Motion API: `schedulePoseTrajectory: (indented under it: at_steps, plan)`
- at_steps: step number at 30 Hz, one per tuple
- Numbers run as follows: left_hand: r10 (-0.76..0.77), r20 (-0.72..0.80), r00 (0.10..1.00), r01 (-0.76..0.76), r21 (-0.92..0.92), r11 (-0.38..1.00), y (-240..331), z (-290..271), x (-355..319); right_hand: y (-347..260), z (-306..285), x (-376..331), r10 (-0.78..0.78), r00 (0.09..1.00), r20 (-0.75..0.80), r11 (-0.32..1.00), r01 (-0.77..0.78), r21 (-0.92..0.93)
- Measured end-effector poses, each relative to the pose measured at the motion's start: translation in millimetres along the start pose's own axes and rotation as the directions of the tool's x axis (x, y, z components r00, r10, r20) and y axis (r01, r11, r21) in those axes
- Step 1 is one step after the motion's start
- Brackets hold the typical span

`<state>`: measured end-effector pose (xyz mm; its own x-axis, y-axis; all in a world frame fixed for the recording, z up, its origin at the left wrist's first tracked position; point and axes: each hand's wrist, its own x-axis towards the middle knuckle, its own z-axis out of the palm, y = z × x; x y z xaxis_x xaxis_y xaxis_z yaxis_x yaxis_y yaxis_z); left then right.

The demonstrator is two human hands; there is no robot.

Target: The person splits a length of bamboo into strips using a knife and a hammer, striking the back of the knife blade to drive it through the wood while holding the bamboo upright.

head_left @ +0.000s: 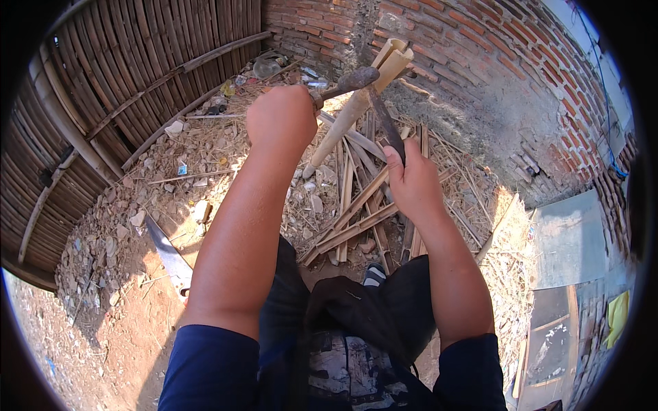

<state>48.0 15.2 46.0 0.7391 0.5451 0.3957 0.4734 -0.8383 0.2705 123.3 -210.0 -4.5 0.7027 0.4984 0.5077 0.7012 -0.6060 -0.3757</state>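
My left hand (281, 118) is closed around the handle of a hammer (358, 78), whose dark, rusty head is over a bamboo pole. The bamboo pole (354, 114) leans up from the ground, its hollow top split and spread. In my right hand (416, 179) I grip a dark, narrow blade (388, 125), its upper end against the pole's right side, just below the hammer head. Whether hammer and blade touch, I cannot tell. Split bamboo strips (356, 219) lie crossed on the ground below my hands.
A hand saw (168, 255) lies on the dirt at left, beside rubble. A bamboo slat fence (147, 75) rises at left, a brick wall (473, 61) behind and at right. Grey sheets (567, 240) lean at the right, near a yellow cloth-like piece (617, 319).
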Motion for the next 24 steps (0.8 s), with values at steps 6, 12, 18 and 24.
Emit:
schedulePoseTrajectory:
  at_steps: [6, 12, 18, 24]
  plan:
    - [-0.046, 0.001, 0.999, 0.046, 0.020, 0.999, -14.1, 1.3, 2.2, -29.0, -49.0, 19.3, 0.070, 0.976, -0.208, 0.944, 0.002, 0.330]
    - [-0.040, 0.026, 0.999, 0.040, 0.007, 0.999, -5.7, -4.5, 0.5, -14.0, -15.4, 11.2, -0.044, 0.983, -0.180, 0.995, 0.060, 0.085]
    - [-0.045, 0.003, 0.999, 0.045, -0.005, 0.999, -13.3, 4.2, -0.1, -36.8, -56.8, 24.3, -0.002, 0.996, -0.093, 0.980, 0.021, 0.200]
    - [-0.027, 0.017, 0.999, 0.027, -0.002, 1.000, -7.1, -0.8, -0.6, -26.1, -20.8, 11.6, -0.007, 0.969, -0.247, 0.972, 0.064, 0.225]
